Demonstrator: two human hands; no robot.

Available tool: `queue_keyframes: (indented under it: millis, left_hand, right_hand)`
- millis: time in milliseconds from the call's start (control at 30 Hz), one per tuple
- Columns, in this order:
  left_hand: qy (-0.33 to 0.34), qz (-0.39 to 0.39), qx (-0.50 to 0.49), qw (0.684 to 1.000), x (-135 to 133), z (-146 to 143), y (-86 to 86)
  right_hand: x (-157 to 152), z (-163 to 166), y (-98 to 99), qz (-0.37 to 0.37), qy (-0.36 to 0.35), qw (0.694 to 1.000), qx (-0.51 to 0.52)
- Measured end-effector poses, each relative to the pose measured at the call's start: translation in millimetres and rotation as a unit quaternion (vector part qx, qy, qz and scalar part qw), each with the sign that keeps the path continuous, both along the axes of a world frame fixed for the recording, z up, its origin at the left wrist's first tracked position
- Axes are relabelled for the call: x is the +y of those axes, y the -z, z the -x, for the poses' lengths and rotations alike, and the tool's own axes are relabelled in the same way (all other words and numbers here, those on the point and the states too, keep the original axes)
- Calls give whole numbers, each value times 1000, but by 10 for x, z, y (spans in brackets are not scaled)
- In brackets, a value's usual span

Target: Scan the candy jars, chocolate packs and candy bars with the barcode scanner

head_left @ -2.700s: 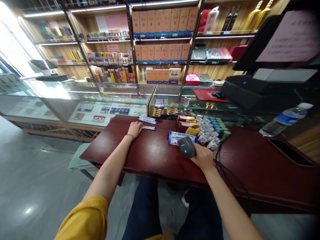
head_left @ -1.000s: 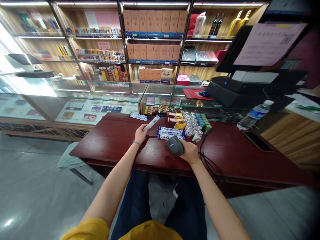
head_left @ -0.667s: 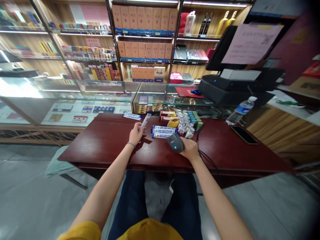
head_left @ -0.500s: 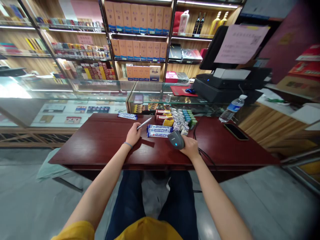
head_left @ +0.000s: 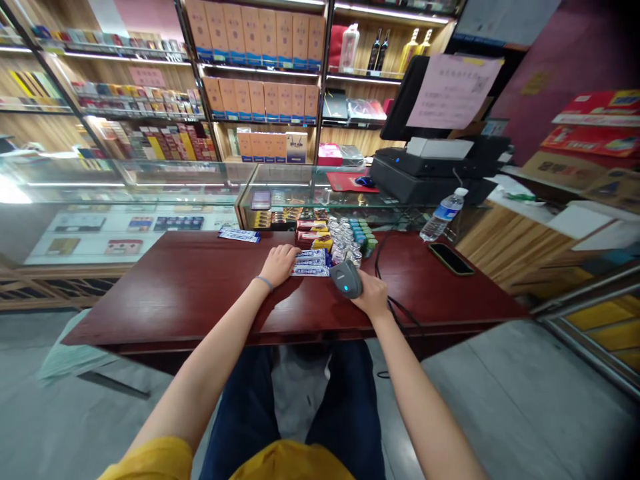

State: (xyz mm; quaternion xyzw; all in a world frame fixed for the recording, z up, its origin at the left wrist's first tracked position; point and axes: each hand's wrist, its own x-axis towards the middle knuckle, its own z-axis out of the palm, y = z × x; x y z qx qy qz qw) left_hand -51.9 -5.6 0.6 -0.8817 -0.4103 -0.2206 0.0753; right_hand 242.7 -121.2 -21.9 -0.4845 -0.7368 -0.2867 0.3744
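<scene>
My left hand (head_left: 280, 265) is at the left end of a small pile of long blue-and-white stick packs (head_left: 311, 261), its fingers closed on a pack's end and partly hiding it. Gripped in my right hand (head_left: 371, 293) is a dark grey barcode scanner (head_left: 347, 279) with a lit blue spot, held over the table just right of the packs. Behind the pile stand red-and-yellow packets (head_left: 314, 235) and rows of small silver-, blue- and green-topped containers (head_left: 353, 235). More stick packs (head_left: 239, 235) lie apart at the table's back left.
The dark red table (head_left: 200, 293) meets a glass counter (head_left: 295, 183) at its back. To the right are a water bottle (head_left: 444, 215), a phone (head_left: 451, 259) and a black cable (head_left: 379, 263). A monitor (head_left: 405, 100) stands behind. A stool (head_left: 75, 350) is at lower left.
My left hand has moved right and lowered the stick pack it held tilted up onto the pile. My right hand still holds the scanner in about the same place. The view has shifted slightly.
</scene>
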Motion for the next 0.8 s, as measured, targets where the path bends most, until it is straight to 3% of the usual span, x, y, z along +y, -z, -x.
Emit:
queue_keyframes:
  millis: [800]
  left_hand:
    - [22, 14, -36, 999, 210, -126, 191]
  right_hand:
    - [-6, 57, -10, -13, 6, 1000, 22]
